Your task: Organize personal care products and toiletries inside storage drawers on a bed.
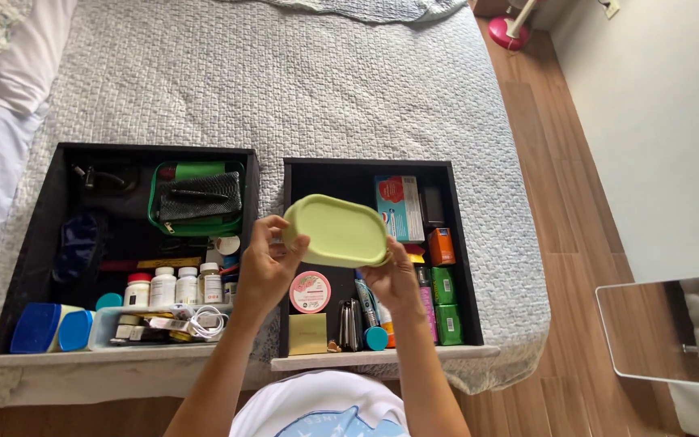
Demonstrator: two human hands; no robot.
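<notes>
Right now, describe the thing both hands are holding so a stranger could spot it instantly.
On the grey quilted bed lie two black drawers; look above the right drawer. The left hand and right hand hold a pale green oval container between them. It is the only plain, unprinted item there, larger than the boxes and tubes beneath.

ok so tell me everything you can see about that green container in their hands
The green container is a pale lime oval, plastic-looking with rounded edges, its smooth flat face tilted toward the camera. The left hand grips its left end and the right hand its lower right edge, holding it above the right drawer.
</notes>
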